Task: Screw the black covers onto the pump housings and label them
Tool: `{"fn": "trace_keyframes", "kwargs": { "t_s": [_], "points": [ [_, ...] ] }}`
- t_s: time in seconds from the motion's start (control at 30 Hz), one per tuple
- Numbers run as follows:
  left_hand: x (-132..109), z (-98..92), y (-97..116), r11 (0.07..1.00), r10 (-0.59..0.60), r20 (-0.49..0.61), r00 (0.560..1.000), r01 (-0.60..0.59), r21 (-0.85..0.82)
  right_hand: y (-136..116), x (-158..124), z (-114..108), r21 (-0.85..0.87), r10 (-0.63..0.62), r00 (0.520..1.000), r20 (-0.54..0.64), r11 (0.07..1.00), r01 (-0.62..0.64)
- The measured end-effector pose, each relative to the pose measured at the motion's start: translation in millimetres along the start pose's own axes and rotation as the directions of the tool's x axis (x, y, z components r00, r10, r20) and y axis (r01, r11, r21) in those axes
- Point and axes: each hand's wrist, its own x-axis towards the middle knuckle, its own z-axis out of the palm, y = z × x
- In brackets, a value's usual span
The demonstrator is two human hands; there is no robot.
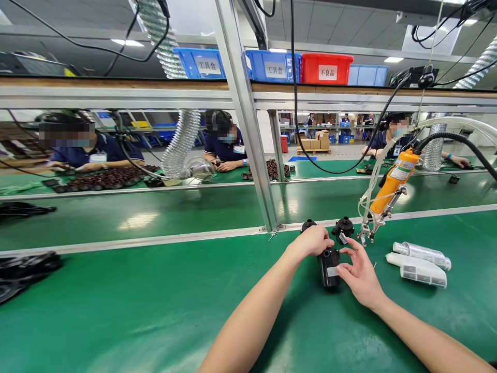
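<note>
A black cylindrical housing (pixel 330 274) with a small silver label stands on the green bench in front of me. My left hand (pixel 315 241) is closed at its top, fingers curled down; the fingertips are partly hidden. On the right side of the housing, the thumb of my right hand (pixel 361 272) touches near the label, while the other fingers stay spread apart from it. Just beyond my hands are two similar black parts, one at right (pixel 344 227) with a silver patch and one at left (pixel 308 225), partly covered by my left hand.
An orange hand tool (pixel 394 178) with hoses hangs at the right. Two plastic bottles (pixel 421 267) lie beside my right hand. A metal post (pixel 248 119) rises behind the bench's far edge. Black items (pixel 29 272) lie far left. Co-workers sit across, below blue and red bins (pixel 327 68).
</note>
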Motion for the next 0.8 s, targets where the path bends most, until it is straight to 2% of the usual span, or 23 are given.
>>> {"fn": "trace_keyframes", "kwargs": {
  "t_s": [0.23, 0.37, 0.47, 0.53, 0.6, 0.67, 0.73, 0.8],
  "points": [
    [-2.7, -1.1, 4.7, 1.0, 0.027, -0.019, 0.999, -0.027, 0.006, -4.8, -2.4, -1.4, -0.267, -0.172, 0.985, -0.03, 0.951, 0.158],
    [-10.5, -2.7, 15.6, 0.998, 0.064, -0.032, 0.997, -0.063, 0.026, -2.8, 5.6, 4.3, -0.395, -0.172, 0.985, -0.01, 0.906, 0.154],
    [-20.3, -15.0, 16.9, 0.991, 0.13, 0.024, 0.991, -0.131, 0.025, 1.7, 6.3, 11.2, -0.422, -0.158, 0.986, 0.045, 0.892, 0.162],
    [-23.1, -28.0, 11.6, 0.987, 0.161, 0.065, 0.985, -0.16, -0.023, 4.3, 2.9, 14.1, -0.431, -0.21, 0.974, 0.082, 0.874, 0.225],
    [-18.2, -39.0, 5.5, 0.987, 0.146, 0.003, 0.989, -0.145, -0.07, 4.5, -0.2, 13.9, -0.434, -0.268, 0.953, 0.14, 0.849, 0.302],
    [-4.4, -42.1, 3.6, 0.989, 0.111, -0.138, 0.984, -0.124, -0.086, 1.1, 0.4, 9.2, -0.435, -0.305, 0.931, 0.199, 0.824, 0.363],
    [15.3, -34.5, 8.0, 0.986, 0.129, -0.224, 0.966, -0.149, -0.078, -5.3, 5.3, -1.2, -0.43, -0.33, 0.917, 0.224, 0.811, 0.397],
    [35.5, -19.4, 16.3, 0.975, 0.183, -0.236, 0.954, -0.207, -0.084, -12.2, 11.9, -16.2, -0.404, -0.36, 0.909, 0.209, 0.815, 0.415]
  ]
}}
